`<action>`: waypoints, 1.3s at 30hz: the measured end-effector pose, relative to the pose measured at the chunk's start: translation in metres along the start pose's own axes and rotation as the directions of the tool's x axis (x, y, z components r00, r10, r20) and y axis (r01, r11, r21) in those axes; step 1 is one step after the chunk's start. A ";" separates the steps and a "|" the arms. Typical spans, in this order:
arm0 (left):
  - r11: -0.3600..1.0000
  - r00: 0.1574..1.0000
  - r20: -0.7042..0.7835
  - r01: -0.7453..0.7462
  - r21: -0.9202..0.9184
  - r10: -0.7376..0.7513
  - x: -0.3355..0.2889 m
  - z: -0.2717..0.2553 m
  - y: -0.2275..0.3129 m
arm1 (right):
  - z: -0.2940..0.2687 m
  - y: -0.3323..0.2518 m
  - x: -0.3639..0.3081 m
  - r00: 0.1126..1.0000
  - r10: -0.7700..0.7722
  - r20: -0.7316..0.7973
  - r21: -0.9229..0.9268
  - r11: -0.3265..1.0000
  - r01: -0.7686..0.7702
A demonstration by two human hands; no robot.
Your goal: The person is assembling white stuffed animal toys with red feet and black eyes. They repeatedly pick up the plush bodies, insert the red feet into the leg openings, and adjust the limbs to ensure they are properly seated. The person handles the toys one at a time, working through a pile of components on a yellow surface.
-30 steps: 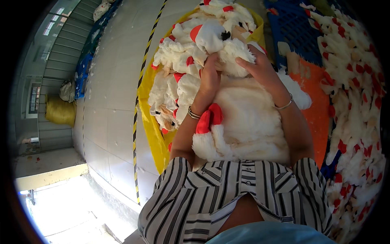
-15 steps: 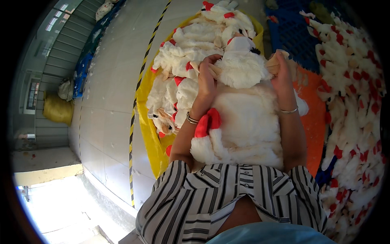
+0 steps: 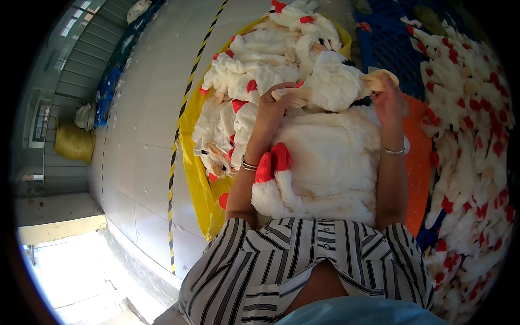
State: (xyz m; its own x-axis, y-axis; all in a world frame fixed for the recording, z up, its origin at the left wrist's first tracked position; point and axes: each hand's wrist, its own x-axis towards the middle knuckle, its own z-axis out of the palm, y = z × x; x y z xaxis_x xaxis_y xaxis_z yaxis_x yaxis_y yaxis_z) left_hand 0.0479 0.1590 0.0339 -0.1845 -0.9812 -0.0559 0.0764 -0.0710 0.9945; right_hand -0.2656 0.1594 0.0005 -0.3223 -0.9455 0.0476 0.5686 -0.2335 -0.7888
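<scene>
Reference: wide, flat off-white plush panel [image 3: 330,157], right in front of the wearer's striped shirt [image 3: 306,260].

Far left of panel: bulging yellow sack [image 3: 74,141] by the wall. Nearer, black-and-yellow striped floor tape [image 3: 181,114] ran along the floor. Between tape and panel, yellow plastic sheet [image 3: 197,195] lay under a pile of white plush pieces with red tips [image 3: 254,65].

Left hand [image 3: 273,108] was at panel's far left corner, narrow pinch on the outer end of a beige fabric ear [image 3: 294,97]. Two white plush limbs with red ends [image 3: 273,165] lay along panel's left side. Rounded white plush head [image 3: 336,84] sat at panel's far edge, between the hands; couldn't tell if joined to panel.

Right hand [image 3: 388,105], beyond panel's far right corner, pinched the second beige fabric ear [image 3: 379,81] between thumb and fingers, ear pulled outward.

Right of panel: flat orange sheet [image 3: 418,162], then long heap of white-and-red plush pieces [image 3: 471,141]. Blue plastic lattice pallet [image 3: 387,46] lay beyond panel, to the right.
</scene>
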 end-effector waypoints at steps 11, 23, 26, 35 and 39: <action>0.991 0.998 -0.038 0.050 -0.126 -0.055 0.009 -0.011 -0.011 | 0.008 -0.017 -0.005 0.988 0.008 -0.155 0.155 0.988 0.016; 0.984 0.993 -0.096 -0.082 -0.158 0.067 0.058 -0.019 0.016 | -0.017 -0.019 0.013 0.997 0.023 0.075 0.104 0.994 -0.031; 0.985 0.992 -0.082 -0.105 -0.139 0.094 0.061 -0.018 0.023 | -0.001 -0.027 0.008 0.998 0.006 -0.070 0.071 0.997 -0.001; 0.995 0.992 -0.074 -0.100 -0.023 0.098 0.071 -0.021 0.012 | -0.001 -0.035 0.008 0.999 -0.051 0.006 -0.023 0.998 0.051; 0.980 0.975 -0.177 -0.156 -0.120 0.133 0.088 -0.030 0.011 | 0.007 -0.051 0.015 0.992 -0.121 -0.041 -0.013 0.993 0.120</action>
State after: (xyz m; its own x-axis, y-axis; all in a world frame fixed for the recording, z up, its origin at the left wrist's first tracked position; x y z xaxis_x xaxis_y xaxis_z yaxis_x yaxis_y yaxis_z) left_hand 0.0621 0.0665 0.0374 0.0038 -0.9980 0.0626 0.2216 0.0619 0.9732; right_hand -0.2938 0.1557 0.0457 -0.4196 -0.9002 0.1169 0.5160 -0.3425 -0.7851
